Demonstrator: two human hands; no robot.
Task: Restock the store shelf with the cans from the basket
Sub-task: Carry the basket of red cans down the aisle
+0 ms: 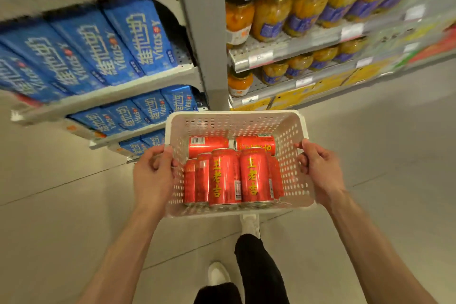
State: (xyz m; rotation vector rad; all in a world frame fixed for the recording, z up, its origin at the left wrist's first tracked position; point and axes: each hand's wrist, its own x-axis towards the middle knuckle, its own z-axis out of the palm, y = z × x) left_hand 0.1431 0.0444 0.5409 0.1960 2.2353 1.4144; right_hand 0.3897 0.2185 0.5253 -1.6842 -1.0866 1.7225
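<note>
At 10 o'clock stood shelves [103, 95] packed with blue cartons [138, 37], with no red cans among them. The left hand [153, 175], at 8 o'clock of the basket [237, 117], gripped the left rim, thumb curled over the top edge and fingers wrapped under and outside the wall. The white perforated basket hung level in mid-air over the floor [394, 155], carried between both hands. Inside lay the cans [232, 173]: about 5 red ones side by side in front and 2 more across the back, though the count was uncertain where cans hid one another. The right hand [320, 170], at 4 o'clock of the basket, clamped the right rim the same way, fingers curled around the edge. At 1 o'clock, beyond the grey upright [202, 32], ran shelves of orange jars [271, 17], blurred toward the far end.

The step in hand looked like the carry: no can had left the basket yet, and no shelf in view plainly held this product. The next move would likely call for finding the matching shelf, setting the basket down or bracing it on 1 arm, and freeing a hand to lift the first can.
</note>
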